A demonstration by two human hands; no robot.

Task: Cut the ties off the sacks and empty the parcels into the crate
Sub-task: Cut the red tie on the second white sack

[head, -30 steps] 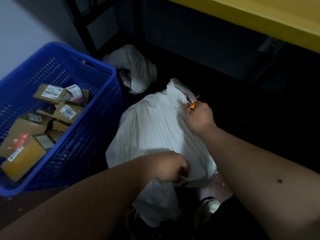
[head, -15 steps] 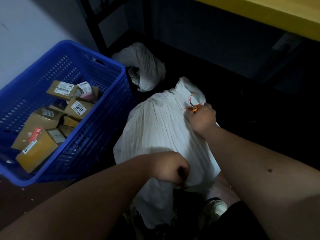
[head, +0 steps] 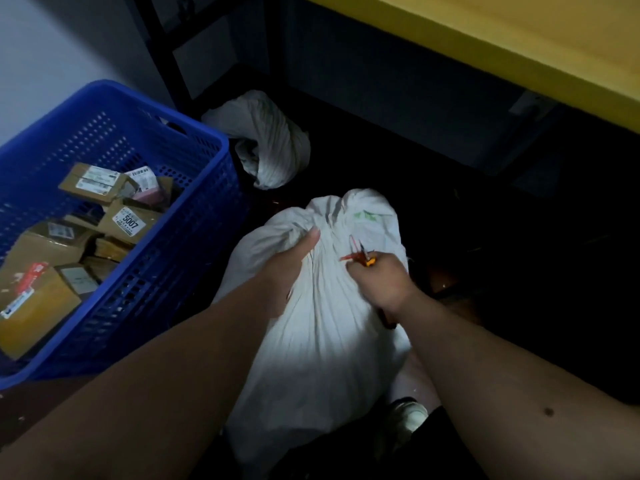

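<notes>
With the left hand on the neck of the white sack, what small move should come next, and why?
Probably snip the red tie. The right hand holds the small cutter right at it, the left hand grips the white sack near its gathered neck, and the sack looks closed, so no parcels can go into the blue crate yet.

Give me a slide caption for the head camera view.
Left hand grips the white sack's neck, right hand holds a cutter beside the blue crate.

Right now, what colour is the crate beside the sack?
Blue crate, clearest in the head view.
</notes>
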